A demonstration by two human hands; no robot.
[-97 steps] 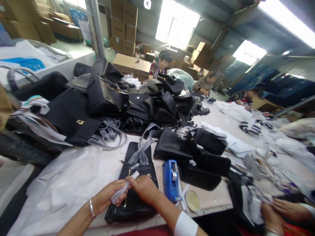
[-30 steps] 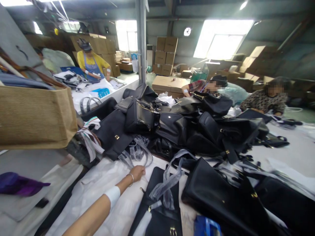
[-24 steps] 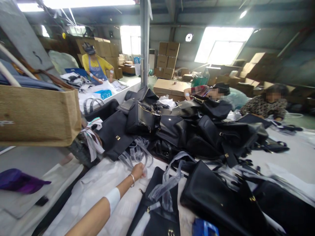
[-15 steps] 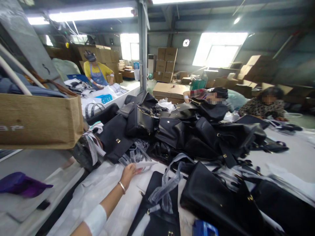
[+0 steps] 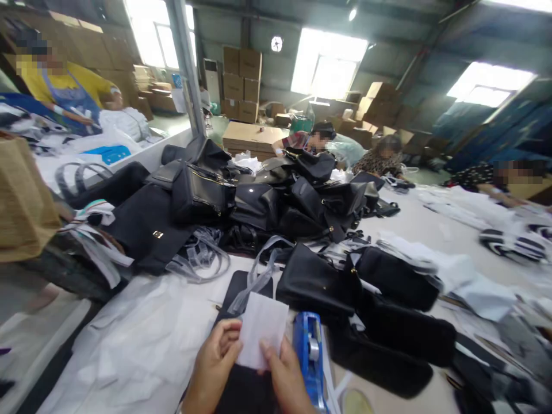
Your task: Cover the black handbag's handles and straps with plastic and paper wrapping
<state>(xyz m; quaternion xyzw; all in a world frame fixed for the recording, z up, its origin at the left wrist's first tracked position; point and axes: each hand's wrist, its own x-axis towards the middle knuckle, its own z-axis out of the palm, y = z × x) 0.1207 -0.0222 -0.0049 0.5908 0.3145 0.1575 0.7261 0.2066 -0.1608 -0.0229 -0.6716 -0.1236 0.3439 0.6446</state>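
A small white sheet of paper (image 5: 264, 322) is held up in front of me over a black bag (image 5: 248, 394) lying on the table. My right hand (image 5: 288, 376) pinches its lower right part, thumb on top. My left hand (image 5: 215, 365) has its fingers curled at the paper's left edge, thumb against it. Right beside my right hand stands a blue tape dispenser (image 5: 308, 351). Clear plastic-wrapped straps (image 5: 259, 279) lie just beyond the paper. To the right rests another black bag (image 5: 314, 282).
A large heap of black bags (image 5: 254, 204) fills the middle of the table. White wrapping sheets (image 5: 116, 345) spread at the left, near a brown bag (image 5: 26, 201). Several co-workers sit or stand around, one in a yellow top (image 5: 77, 86). Striped items (image 5: 513, 244) lie far right.
My left hand has come back from the table beyond the white wrapping to in front of me. My right hand has come into view, and both are at the paper. The view has turned right.
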